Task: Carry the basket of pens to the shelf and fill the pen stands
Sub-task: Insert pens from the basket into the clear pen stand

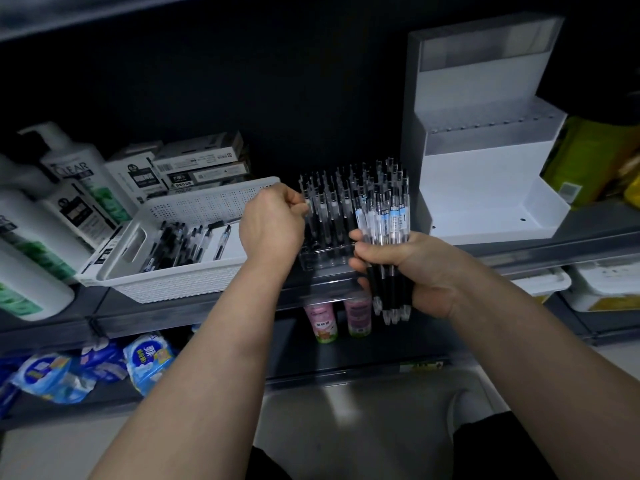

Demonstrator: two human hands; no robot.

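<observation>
A bundle of pens (388,221), clear barrels with black rubber sleeves, stands upright in my right grip (426,275). My fingers and thumb are curled tightly round its middle. The writing tips poke out below my palm and the clip ends rise above it.

Just left of that grip, and partly behind the bundle, a clear pen stand (323,259) sits on the shelf (166,315). Its rows are filled with upright pens (346,194).

My left grip (273,223) is at the left edge of the stand. Thumb and fingertips are pressed together, pinching the top of a single pen (309,220) in the outermost row. The light is dim, so I cannot tell how deep that pen sits.

Left of my left grip, a white perforated basket (194,207) rests on the same shelf. Loose pens (180,240) lie flat inside it.

Beyond the basket are stacked pen boxes (201,162), and farther left stand white shampoo bottles (79,183).

To the right of my right grip and farther back, a white stepped stand (479,161) rises from the shelf. Yellow-green packs (585,161) sit just past it.

Below both grips, on a lower shelf, stand two small pink-labelled bottles (325,322). Blue packets (149,362) lie down to the left.
</observation>
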